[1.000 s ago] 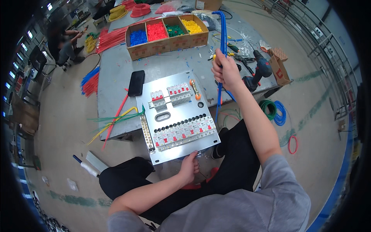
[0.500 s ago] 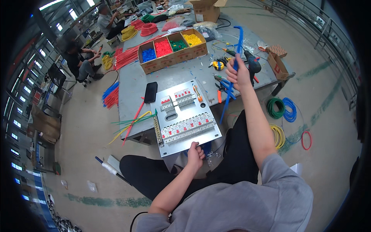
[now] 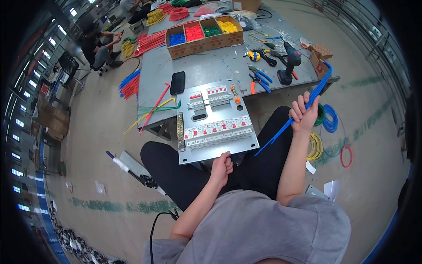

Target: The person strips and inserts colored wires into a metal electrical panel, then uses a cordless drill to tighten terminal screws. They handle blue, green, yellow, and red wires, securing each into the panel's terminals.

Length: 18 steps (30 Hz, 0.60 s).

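Observation:
My left hand [image 3: 222,169] pinches the near edge of a metal mounting plate [image 3: 211,155], which rests partly on the table and reaches out over my lap. A long row of circuit breakers [image 3: 217,132] with red switches runs across its near half, and two shorter breaker groups sit farther up. A brass terminal bar [image 3: 180,127] lines its left side. Off to the right, my right hand [image 3: 304,113] is closed round a bundle of blue wires [image 3: 323,82] with hooked far ends; their lower tips point toward the plate's right corner.
On the table [image 3: 154,64] are a box of coloured caps [image 3: 204,43], a phone [image 3: 177,82], pliers [image 3: 260,80], a tape measure [image 3: 253,56] and a cordless drill [image 3: 290,64]. Red, yellow and green wires [image 3: 158,108] overhang its left edge. Wire coils [image 3: 315,147] lie on the floor. Another person [image 3: 100,48] sits at left.
My right hand has drawn the blue wires away from the table, rightward and nearer to me, and they now slant. My left hand stays on the plate's edge. The view has shifted slightly.

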Available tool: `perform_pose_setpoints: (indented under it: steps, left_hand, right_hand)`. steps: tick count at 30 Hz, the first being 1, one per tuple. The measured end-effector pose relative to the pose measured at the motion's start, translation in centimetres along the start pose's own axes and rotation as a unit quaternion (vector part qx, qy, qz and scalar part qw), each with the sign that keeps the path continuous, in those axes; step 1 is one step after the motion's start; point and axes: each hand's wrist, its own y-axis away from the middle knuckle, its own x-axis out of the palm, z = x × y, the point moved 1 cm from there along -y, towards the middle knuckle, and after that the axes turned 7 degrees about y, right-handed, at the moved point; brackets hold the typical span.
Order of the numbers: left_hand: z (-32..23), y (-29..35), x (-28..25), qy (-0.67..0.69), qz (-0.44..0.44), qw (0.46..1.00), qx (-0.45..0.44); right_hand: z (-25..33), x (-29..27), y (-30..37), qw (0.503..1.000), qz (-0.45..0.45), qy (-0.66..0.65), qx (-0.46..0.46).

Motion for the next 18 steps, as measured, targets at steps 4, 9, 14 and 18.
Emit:
perform_pose_setpoints:
  steps: [4,9,14,18]
  left_hand:
    - [1.5,1.7,-0.7,0.014,0.002,1.0,-0.025]
    - [2.4,2.7,-1.3,0.039,0.021,0.997,-0.066]
    - [2.6,3.0,-1.7,0.052,0.026,0.993,-0.102]
    - [2.4,2.7,-2.0,0.1,0.033,0.987,-0.123]
  right_hand:
    - [1.1,0.3,1.3,0.999,0.039,0.025,-0.022]
    - [1.0,0.6,2.5,0.998,0.054,0.021,-0.032]
    - [1.0,0.3,3.3,0.995,0.09,-0.007,-0.03]
    - [0.2,0.2,3.1,0.995,0.095,-0.003,-0.034]
